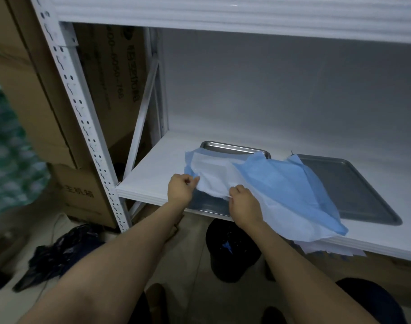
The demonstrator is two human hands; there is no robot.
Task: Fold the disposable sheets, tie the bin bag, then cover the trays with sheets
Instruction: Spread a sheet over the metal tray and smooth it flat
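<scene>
Blue sheet (281, 183) half covers the centre tray (225, 146); left hand (180, 189) and right hand (245, 206) fingers pinch its edge. Next, we judge, spread it flat.

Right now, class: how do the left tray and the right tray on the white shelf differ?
The left tray lies mostly under the blue-and-white sheet; the right tray is nearly bare, the sheet lapping only its left edge. The left hand and right hand pinch the sheet over the left tray; neither touches the right tray. Both are shallow rectangular metal trays on the same shelf.
</scene>
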